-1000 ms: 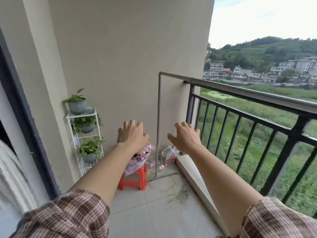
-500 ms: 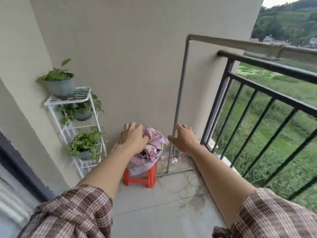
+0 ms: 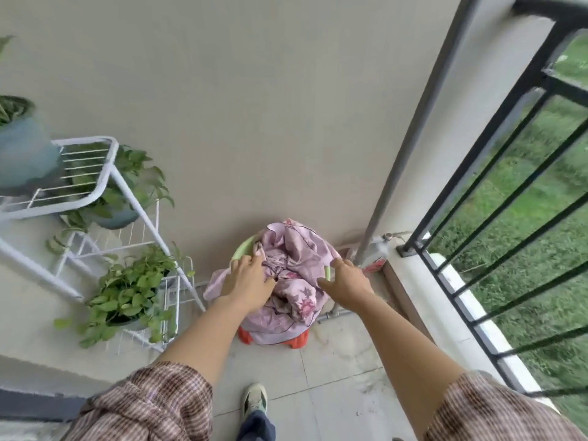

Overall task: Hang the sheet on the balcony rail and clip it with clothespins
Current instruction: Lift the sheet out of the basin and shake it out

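Note:
A crumpled pink floral sheet (image 3: pixel 294 262) fills a pale green basin (image 3: pixel 243 248) that sits on a red plastic stool (image 3: pixel 297 340) against the wall. My left hand (image 3: pixel 249 280) is over the sheet's left side with fingers spread, touching the cloth near the basin rim. Over the sheet's right side, at the basin's right edge, is my right hand (image 3: pixel 345 281), fingers loosely extended. Neither hand grips anything. The black balcony rail (image 3: pixel 496 144) runs along the right. I see no clothespins.
A grey metal pole (image 3: pixel 410 141) rises just right of the stool. A white wire plant rack (image 3: pixel 105 205) with potted green plants (image 3: pixel 127 291) stands at the left. A white bottle (image 3: pixel 378 253) sits by the pole's base. My shoe (image 3: pixel 254 399) is on the tiled floor.
The view has tilted down and come much closer to the stool. Both hands have dropped from mid-air onto the two sides of the sheet in the basin.

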`<state>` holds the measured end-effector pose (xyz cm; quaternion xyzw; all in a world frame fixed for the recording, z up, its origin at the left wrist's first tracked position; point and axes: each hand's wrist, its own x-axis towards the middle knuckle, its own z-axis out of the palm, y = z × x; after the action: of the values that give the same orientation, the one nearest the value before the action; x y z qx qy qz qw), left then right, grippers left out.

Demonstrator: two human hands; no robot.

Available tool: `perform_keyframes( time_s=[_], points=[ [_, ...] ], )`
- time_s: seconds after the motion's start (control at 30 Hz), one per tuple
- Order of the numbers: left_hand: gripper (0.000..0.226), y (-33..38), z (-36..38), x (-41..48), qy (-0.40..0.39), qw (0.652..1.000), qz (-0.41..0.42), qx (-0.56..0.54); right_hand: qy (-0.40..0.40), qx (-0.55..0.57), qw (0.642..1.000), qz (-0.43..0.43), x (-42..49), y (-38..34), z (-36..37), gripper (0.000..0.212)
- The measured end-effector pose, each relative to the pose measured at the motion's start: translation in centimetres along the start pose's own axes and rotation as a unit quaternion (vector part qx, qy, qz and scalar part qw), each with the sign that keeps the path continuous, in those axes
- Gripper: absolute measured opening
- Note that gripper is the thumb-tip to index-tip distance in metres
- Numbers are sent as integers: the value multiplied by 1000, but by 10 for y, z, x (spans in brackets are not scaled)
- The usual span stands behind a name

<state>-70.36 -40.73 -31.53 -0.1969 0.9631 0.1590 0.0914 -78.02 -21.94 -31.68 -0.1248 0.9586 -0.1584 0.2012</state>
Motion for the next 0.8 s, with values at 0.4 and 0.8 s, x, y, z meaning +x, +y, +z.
perform_keyframes(
  time_s=[0.4,0.8],
  points=[
    [53,-63,128,163,-184,983,14,0,-143,13,984,109,151,9,122,67],
    [82,-77,246,237,-249,955,139,78,-159,-44,976,139,212,52,226,65]
  ],
)
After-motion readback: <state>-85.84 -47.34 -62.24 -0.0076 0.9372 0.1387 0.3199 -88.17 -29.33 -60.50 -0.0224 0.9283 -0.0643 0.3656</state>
